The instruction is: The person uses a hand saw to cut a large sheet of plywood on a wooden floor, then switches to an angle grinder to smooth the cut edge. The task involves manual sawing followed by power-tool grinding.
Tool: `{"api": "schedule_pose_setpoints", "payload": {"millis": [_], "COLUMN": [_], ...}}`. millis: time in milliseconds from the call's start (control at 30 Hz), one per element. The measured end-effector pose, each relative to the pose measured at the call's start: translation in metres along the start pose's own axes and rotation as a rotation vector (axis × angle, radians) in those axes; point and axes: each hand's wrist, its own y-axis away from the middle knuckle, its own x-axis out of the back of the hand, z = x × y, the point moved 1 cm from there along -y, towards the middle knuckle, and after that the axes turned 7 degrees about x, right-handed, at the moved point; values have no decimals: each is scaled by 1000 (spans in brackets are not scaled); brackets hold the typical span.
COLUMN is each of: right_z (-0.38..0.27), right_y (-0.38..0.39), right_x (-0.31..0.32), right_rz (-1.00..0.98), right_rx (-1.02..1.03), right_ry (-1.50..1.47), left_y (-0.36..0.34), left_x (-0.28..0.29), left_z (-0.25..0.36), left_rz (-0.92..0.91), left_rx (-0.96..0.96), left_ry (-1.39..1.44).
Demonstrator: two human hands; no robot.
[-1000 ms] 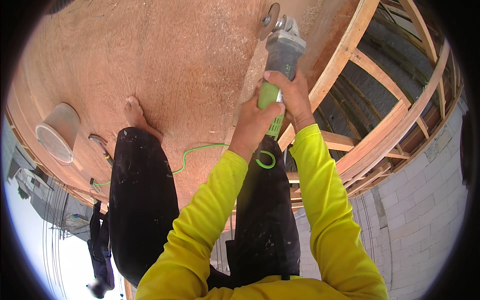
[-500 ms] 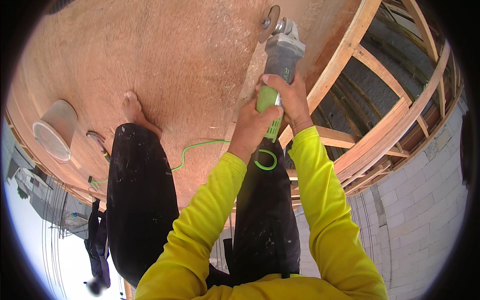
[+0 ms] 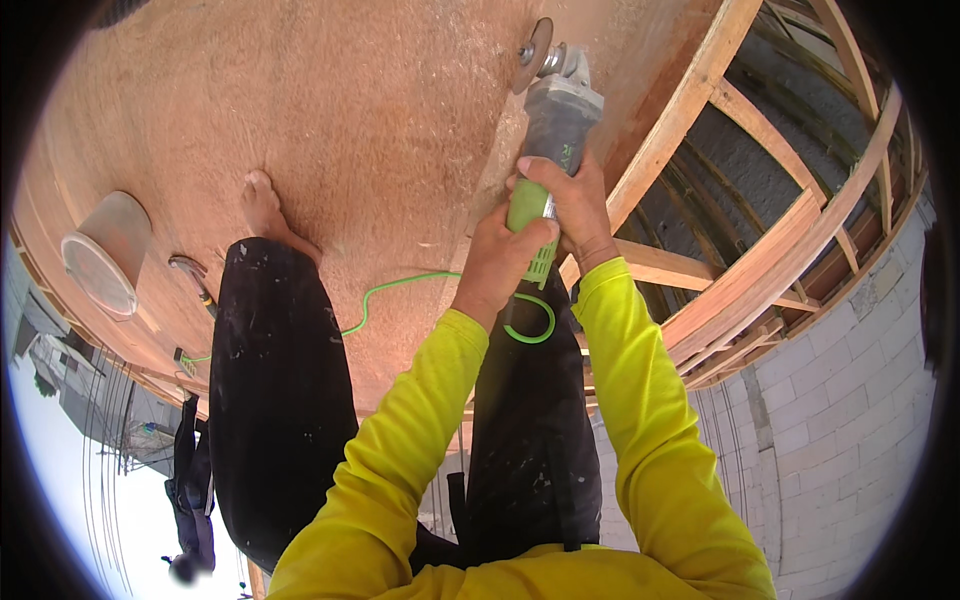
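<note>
A green and black angle grinder (image 3: 560, 118) is gripped in both my hands, its cutting disc (image 3: 534, 56) pointing away from me. My left hand (image 3: 492, 258) wraps the rear of the green handle. Further forward, my right hand (image 3: 578, 205) closes around the body, thumb across the top. From the back end a bright green cord (image 3: 400, 284) loops round and runs left over the brown plywood sheet (image 3: 370, 130). The disc is above or near the plywood; I cannot tell whether it touches.
On the left stand a pale bucket (image 3: 112, 240) and a hammer (image 3: 194, 278), partly hidden by my leg. My bare foot (image 3: 262, 208) rests on the plywood. Open timber framing (image 3: 690, 110) lies right, with a gap beneath, beside a grey block wall (image 3: 830, 440). Another person (image 3: 193, 480) appears lower left.
The grinder and my hands have shifted slightly toward me and to the left. The grip stays the same. The view has moved a little.
</note>
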Motion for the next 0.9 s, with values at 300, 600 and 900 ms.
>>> {"api": "schedule_pose_setpoints", "payload": {"millis": [300,600,900], "right_z": [12,35,39], "right_y": [11,15,26], "right_x": [0,5,3], "right_rz": [11,-2,-15], "right_rx": [-17,27,17], "right_ry": [15,74,88], "left_y": [6,12,17], "left_x": [7,15,21], "left_z": [-15,-28,-37], "left_rz": [7,-2,6], "left_rx": [-4,11,46], "left_ry": [2,26,20]}}
